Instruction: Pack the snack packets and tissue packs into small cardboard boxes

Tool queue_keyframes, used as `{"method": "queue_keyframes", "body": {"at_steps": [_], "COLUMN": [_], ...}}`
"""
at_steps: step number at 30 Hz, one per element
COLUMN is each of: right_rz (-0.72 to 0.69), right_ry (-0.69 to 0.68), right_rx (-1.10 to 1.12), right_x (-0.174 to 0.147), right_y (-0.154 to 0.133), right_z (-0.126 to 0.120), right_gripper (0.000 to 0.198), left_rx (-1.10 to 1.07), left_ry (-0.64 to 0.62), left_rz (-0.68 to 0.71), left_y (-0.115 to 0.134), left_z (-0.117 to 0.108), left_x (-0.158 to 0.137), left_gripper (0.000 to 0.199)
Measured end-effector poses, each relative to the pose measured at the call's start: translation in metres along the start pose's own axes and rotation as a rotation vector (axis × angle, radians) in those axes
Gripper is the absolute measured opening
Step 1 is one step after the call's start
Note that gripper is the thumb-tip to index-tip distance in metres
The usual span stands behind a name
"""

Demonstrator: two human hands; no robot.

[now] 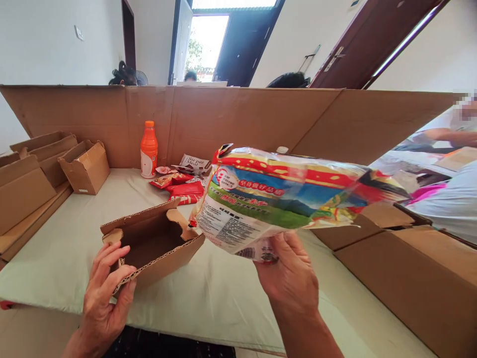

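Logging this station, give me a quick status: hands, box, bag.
Left hand grips the open box by its near edge. Right hand holds the snack bag up beside it, not inside. Box mouth unobstructed; bottle stands well behind.

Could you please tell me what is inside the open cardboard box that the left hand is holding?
The visible inside of the open cardboard box shows only bare brown cardboard. The left hand and the near wall cover the box's lower corner.

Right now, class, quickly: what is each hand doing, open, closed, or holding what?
Left hand: closed on the rim of the small open cardboard box.
Right hand: closed on the lower edge of the colourful snack bag.
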State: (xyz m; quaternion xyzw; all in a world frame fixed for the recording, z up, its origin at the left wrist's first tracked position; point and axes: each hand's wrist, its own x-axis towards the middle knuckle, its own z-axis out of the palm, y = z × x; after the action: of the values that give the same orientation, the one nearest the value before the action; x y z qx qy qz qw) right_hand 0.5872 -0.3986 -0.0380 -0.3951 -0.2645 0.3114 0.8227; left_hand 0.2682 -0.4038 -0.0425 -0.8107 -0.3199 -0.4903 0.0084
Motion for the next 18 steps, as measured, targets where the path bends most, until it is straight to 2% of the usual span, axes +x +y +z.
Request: {"method": "queue_keyframes", "body": {"at_steps": [10, 18], "right_rz": [-0.017, -0.007], "right_ry": [-0.006, 0.011], "right_rx": [-0.056, -0.055], "right_x": [-0.007, 0.001], "right_y": [0.011, 0.014], "right_z": [-0.002, -0.008], "right_gripper": [0.029, 0.025], "left_rx": [-0.005, -0.037], "left_ry": [0.006, -0.010], "left_rz": [-0.030, -0.075], "left_y": [0.000, -0.005], "left_z": [0.001, 0.000], "left_x": [0.004, 0.004], "left_gripper": [0.030, 0.031]}}
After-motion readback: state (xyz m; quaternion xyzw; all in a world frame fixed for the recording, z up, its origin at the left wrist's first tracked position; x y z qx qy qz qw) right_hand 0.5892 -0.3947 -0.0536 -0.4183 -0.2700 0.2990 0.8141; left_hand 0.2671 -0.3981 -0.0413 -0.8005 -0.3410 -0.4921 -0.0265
